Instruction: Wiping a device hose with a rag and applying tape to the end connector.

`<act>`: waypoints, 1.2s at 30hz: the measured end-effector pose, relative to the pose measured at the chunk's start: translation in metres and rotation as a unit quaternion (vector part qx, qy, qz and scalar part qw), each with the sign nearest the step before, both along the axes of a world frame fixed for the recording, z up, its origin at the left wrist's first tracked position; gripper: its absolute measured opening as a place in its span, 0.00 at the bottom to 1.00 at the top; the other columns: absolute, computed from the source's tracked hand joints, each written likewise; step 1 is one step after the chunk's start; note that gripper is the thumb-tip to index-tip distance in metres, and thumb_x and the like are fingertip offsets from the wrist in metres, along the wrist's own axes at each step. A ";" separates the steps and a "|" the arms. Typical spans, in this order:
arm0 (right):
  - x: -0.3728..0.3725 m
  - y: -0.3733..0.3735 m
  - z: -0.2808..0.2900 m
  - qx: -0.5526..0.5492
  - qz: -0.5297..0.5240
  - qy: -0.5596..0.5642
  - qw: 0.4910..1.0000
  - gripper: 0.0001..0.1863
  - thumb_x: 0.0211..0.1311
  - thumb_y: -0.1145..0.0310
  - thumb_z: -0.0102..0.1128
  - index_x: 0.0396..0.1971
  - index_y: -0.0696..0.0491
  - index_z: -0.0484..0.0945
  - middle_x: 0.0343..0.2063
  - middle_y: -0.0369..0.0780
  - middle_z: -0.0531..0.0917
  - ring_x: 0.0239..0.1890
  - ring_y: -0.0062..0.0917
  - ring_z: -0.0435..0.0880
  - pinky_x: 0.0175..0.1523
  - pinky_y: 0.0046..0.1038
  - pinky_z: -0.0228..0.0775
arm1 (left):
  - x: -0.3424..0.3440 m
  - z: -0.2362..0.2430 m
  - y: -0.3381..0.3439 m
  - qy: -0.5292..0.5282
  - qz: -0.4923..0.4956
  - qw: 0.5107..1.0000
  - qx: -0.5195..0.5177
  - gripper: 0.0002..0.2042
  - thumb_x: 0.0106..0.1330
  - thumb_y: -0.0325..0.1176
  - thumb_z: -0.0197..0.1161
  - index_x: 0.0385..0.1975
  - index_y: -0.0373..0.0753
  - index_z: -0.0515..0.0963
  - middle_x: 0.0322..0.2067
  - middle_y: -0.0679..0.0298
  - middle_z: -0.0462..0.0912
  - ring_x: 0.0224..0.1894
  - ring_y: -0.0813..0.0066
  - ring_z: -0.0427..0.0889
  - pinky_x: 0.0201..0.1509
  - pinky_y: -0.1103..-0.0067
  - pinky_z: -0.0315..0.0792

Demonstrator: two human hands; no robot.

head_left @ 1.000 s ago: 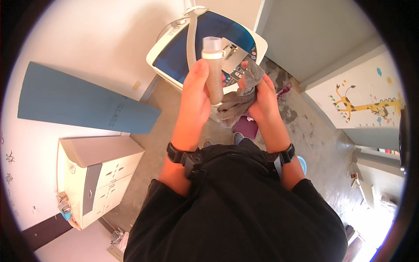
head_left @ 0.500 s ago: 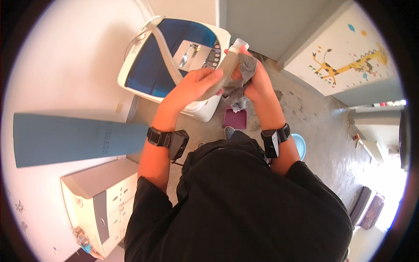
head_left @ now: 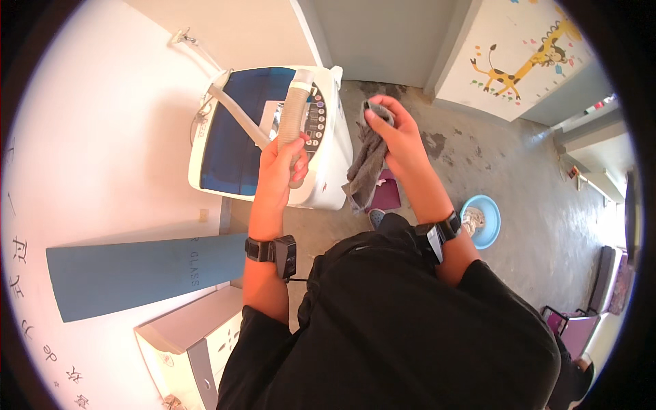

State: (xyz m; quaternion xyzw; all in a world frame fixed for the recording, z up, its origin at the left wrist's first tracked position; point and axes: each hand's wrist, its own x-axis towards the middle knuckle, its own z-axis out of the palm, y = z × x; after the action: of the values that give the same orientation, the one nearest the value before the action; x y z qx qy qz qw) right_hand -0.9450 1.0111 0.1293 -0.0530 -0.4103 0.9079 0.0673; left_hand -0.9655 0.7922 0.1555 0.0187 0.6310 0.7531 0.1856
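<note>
My left hand (head_left: 281, 166) is wrapped round a beige ribbed drain hose (head_left: 294, 113), its pale end pointing up and away. The hose end is held over the right side of a white washing machine (head_left: 326, 179) with a dark blue lid (head_left: 236, 154). Another stretch of the hose lies slanting across the lid. Apart from it, my right hand (head_left: 396, 130) pinches a dark grey cloth (head_left: 369, 160), which hangs down beside the machine. The cloth no longer touches the hose.
A purple dustpan (head_left: 387, 193) lies on the floor below the cloth. To the right stands a light blue basin (head_left: 486, 222) with pale cloth inside. A blue-grey panel (head_left: 137, 273) and a white cabinet (head_left: 198, 335) are at the left. A grey door (head_left: 383, 41) is ahead.
My hands have drawn apart. The cloth has come off the hose and now hangs from my right hand, while the hose has shifted left with my left hand. The view has turned somewhat.
</note>
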 end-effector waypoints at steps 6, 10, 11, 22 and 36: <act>-0.010 -0.022 0.004 0.139 0.032 0.024 0.989 0.10 0.61 0.74 0.65 0.41 0.59 0.80 0.32 0.32 0.82 0.33 0.10 0.76 0.38 0.15 0.69 | 0.000 -0.004 -0.016 -0.029 0.030 0.992 0.120 0.09 0.66 0.34 0.56 0.39 0.34 0.72 0.15 0.69 0.65 0.14 0.84 0.62 0.18 0.85 0.55; -0.032 -0.048 0.008 0.195 0.047 0.061 0.978 0.11 0.57 0.70 0.69 0.39 0.58 0.81 0.27 0.29 0.81 0.29 0.09 0.74 0.34 0.14 0.66 | 0.006 -0.001 -0.015 -0.010 0.057 0.997 0.046 0.12 0.70 0.39 0.51 0.40 0.35 0.71 0.15 0.69 0.64 0.15 0.82 0.62 0.22 0.83 0.58; -0.037 -0.054 0.012 0.198 0.055 0.064 0.977 0.11 0.57 0.70 0.69 0.39 0.58 0.81 0.27 0.29 0.81 0.29 0.09 0.74 0.34 0.14 0.66 | 0.007 0.002 -0.013 0.002 0.065 0.998 0.016 0.13 0.72 0.42 0.50 0.40 0.36 0.71 0.16 0.69 0.65 0.16 0.82 0.62 0.22 0.84 0.58; -0.079 -0.114 0.045 0.154 0.235 -0.017 0.960 0.19 0.66 0.71 0.57 0.55 0.59 0.70 0.39 0.39 0.82 0.47 0.22 0.79 0.56 0.26 0.69 | -0.018 0.018 -0.063 0.189 0.019 0.951 -0.244 0.19 0.70 0.42 0.54 0.48 0.31 0.72 0.16 0.60 0.77 0.20 0.63 0.80 0.28 0.72 0.71; -0.114 -0.175 0.022 0.221 0.220 0.007 0.950 0.21 0.63 0.70 0.61 0.54 0.62 0.72 0.42 0.42 0.83 0.46 0.24 0.81 0.54 0.28 0.72 | -0.075 -0.003 -0.152 0.149 -0.062 0.979 -0.123 0.16 0.67 0.43 0.57 0.39 0.34 0.76 0.18 0.54 0.79 0.21 0.59 0.81 0.25 0.70 0.70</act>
State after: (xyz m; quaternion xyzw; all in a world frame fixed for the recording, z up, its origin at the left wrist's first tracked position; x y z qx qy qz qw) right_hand -1.0590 0.8358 0.1516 0.0612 -0.6020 0.7869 -0.1207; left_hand -1.0410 0.6399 0.1520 0.1471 0.7368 0.6456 0.1369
